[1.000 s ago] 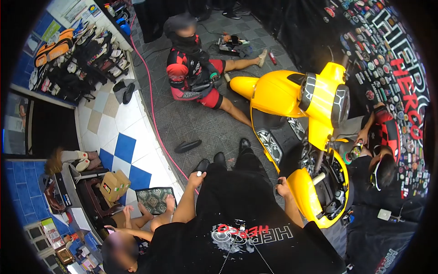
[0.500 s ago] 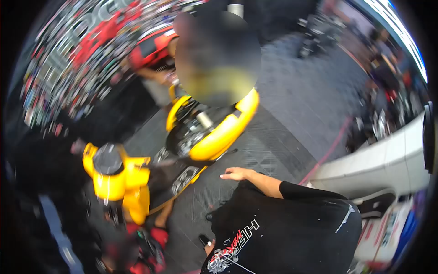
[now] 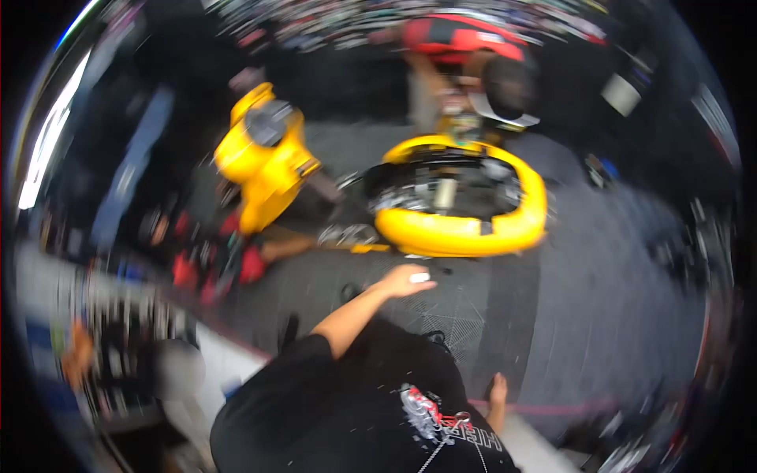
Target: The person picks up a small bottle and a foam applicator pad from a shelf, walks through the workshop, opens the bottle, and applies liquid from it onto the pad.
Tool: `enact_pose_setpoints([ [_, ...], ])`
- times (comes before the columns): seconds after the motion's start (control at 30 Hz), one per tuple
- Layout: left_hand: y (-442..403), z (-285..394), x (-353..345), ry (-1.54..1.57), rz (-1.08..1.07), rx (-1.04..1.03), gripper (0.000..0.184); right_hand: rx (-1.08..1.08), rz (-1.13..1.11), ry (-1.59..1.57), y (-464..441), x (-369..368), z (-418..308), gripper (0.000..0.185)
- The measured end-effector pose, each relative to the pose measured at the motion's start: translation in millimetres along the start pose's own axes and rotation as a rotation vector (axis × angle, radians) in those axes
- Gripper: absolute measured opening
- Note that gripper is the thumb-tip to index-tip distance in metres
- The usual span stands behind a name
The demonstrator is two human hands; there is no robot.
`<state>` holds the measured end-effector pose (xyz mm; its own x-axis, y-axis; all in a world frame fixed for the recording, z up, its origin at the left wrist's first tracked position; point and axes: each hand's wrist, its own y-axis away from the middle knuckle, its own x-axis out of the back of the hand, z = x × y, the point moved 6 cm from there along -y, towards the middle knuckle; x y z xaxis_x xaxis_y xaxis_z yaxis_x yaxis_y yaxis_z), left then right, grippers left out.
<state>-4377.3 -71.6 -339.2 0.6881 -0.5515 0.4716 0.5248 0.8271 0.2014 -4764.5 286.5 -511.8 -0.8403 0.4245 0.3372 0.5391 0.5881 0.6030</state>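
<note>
The picture is smeared by motion. My left hand (image 3: 406, 281) reaches forward over the dark floor, its fingers loosely apart, with a small white thing on or at a finger that I cannot make out. Just beyond it is a yellow scooter-like vehicle (image 3: 461, 240), whose oval rear body is uncovered, showing metal parts inside. No contact between hand and vehicle shows. My right hand (image 3: 498, 390) hangs low beside my black shirt (image 3: 315, 414), fingers stretched out and seen edge-on, with nothing visible in it. The yellow front section (image 3: 264, 162) stands further left.
A person in red and black (image 3: 252, 264) is low beside the front section. Another person (image 3: 511, 87) bends over the vehicle's far side, near a red shape (image 3: 465, 39). Blurred items line the back, and a pale ledge (image 3: 229, 359) runs at lower left. Grey floor (image 3: 607, 292) extends right.
My view has swung left and tilted, so the yellow vehicle appears turned and further right. My left hand has come forward from low down; my right hand has dropped back to my side.
</note>
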Motion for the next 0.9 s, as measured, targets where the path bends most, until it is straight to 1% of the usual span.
enact_pose_setpoints([
  [0.03, -4, 26, -2, -0.104, 0.031, -0.136, 0.046, -0.008, -0.089, -0.01, -2, -13, -4, 0.029],
  [0.07, 2, 46, -7, -0.063, -0.026, -0.086, 0.051, -0.026, -0.151, -0.032, -10, -14, 1, 0.027],
  [0.1, 14, 57, -7, -0.071, 0.016, -0.093, 0.053, 0.094, -0.357, 0.2, -36, -25, 18, 0.028],
  [0.13, 25, 67, -11, -0.083, 0.036, -0.118, 0.055, 0.124, -0.459, 0.343, -43, -35, 13, 0.029],
  [0.17, 40, 67, -13, -0.061, -0.001, -0.038, 0.055, 0.167, -0.559, 0.481, -50, -45, 8, 0.029],
  [0.2, 54, 51, -19, -0.087, -0.011, 0.054, 0.055, 0.158, -0.579, 0.528, -46, -59, -16, 0.029],
  [0.23, 74, 22, -20, -0.065, 0.044, 0.146, 0.055, 0.149, -0.601, 0.575, -34, -77, -52, 0.029],
  [0.27, 97, -11, -24, -0.035, 0.094, 0.24, 0.056, 0.034, -0.628, 0.484, -25, -90, -78, 0.029],
  [0.3, 128, -43, -23, -0.078, 0.13, 0.407, 0.058, -0.087, -0.648, 0.391, -23, -99, -92, 0.032],
  [0.33, 164, -76, -21, -0.123, 0.161, 0.573, 0.06, -0.074, -0.674, 0.421, -32, -110, -105, 0.032],
  [0.37, 201, -111, -23, -0.054, 0.265, 0.736, 0.062, -0.156, -0.714, 0.348, -48, -118, -114, 0.037],
  [0.4, 246, -133, -22, 0.084, 0.401, 0.908, 0.063, -0.241, -0.746, 0.271, -68, -127, -118, 0.042],
  [0.43, 290, -150, -28, 0.29, 0.6, 1.008, 0.061, -0.168, -0.744, 0.256, -95, -133, -131, 0.045],
  [0.47, 327, -199, -50, 0.331, 0.68, 1.032, 0.058, -0.099, -0.735, 0.238, -114, -136, -144, 0.048],
  [0.5, 361, -261, -88, 0.541, 0.862, 1.044, 0.055, -0.071, -0.694, 0.21, -113, -141, -168, 0.048],
  [0.53, 387, -260, -94, 0.711, 0.921, 1.081, 0.051, -0.042, -0.65, 0.181, -108, -144, -194, 0.048],
  [0.57, 408, -274, -100, 0.591, 0.839, 1.133, 0.05, -0.017, -0.599, 0.17, -104, -150, -214, 0.048],
  [0.6, 416, -282, -111, 0.605, 0.835, 1.134, 0.05, 0.005, -0.547, 0.159, -97, -155, -228, 0.048],
  [0.67, 434, -294, -120, 0.471, 0.932, 1.173, 0.052, 0.008, -0.518, 0.139, -77, -170, -239, 0.045],
  [0.73, 428, -304, -119, 0.571, 0.922, 1.148, 0.054, -0.045, -0.563, 0.216, -66, -185, -223, 0.04],
  [0.77, 421, -301, -111, 0.605, 0.954, 1.093, 0.054, -0.05, -0.611, 0.274, -59, -195, -211, 0.036],
  [0.83, 407, -306, -87, 0.618, 1.02, 0.964, 0.052, -0.092, -0.674, 0.526, -38, -214, -181, 0.03],
  [0.87, 401, -306, -77, 0.603, 1.042, 0.899, 0.05, -0.174, -0.699, 0.613, -17, -226, -171, 0.03],
  [0.9, 401, -293, -58, 0.68, 1.003, 0.95, 0.05, 0.078, -0.877, 0.787, -10, -239, -162, 0.031],
])
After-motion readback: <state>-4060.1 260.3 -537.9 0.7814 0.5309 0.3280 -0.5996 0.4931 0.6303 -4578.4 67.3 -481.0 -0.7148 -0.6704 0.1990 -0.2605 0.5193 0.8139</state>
